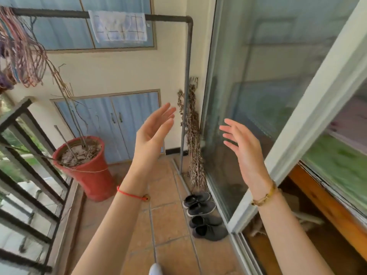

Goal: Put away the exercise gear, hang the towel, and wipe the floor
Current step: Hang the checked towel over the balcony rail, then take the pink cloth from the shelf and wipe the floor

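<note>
- Both hands are raised in the middle of the frame, empty, with fingers straight and loosely spread. The left hand [153, 132] has its palm turned to the right, and the right hand [242, 147] has its palm turned to the left. They are apart from each other and touch nothing.
- A red string bracelet [131, 193] sits on the left wrist and a beaded bracelet [266, 195] on the right.
- The towel [118, 26], white with a thin dark grid, hangs draped over the dark horizontal rail [59, 13] in the upper centre of the frame, well above the hands.
- The rail bends down at its right end into a post that reaches the floor [168, 225], which is laid with orange-brown tiles.
- A bundle of hangers [21, 52] crowds the rail at the upper left.
- A red pot [89, 171] holding dry, bare stems stands at the lower left, beside a dark railing [23, 155].
- Dried plants [193, 135] hang along the post, near the frame of the sliding glass door [248, 86] on the right.
- Two pairs of dark shoes [204, 215] lie on the tiles just beside the door track, at lower centre.
- Blue cabinet doors [111, 124] are set low in the back wall behind the pot.
</note>
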